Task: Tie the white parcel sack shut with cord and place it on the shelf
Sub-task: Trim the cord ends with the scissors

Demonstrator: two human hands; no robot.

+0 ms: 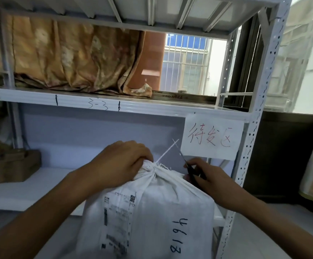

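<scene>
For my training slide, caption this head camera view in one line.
Left hand grips the tied neck of the white sack while the right hand holds scissors by the cord.

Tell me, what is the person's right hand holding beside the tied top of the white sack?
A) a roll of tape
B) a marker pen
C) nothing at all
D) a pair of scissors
D: the right hand grips dark-handled scissors, blades pointing up toward the loose cord above the sack.

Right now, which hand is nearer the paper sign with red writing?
Right. The right hand sits just below the sign; the left hand grips the sack neck further left.
</scene>
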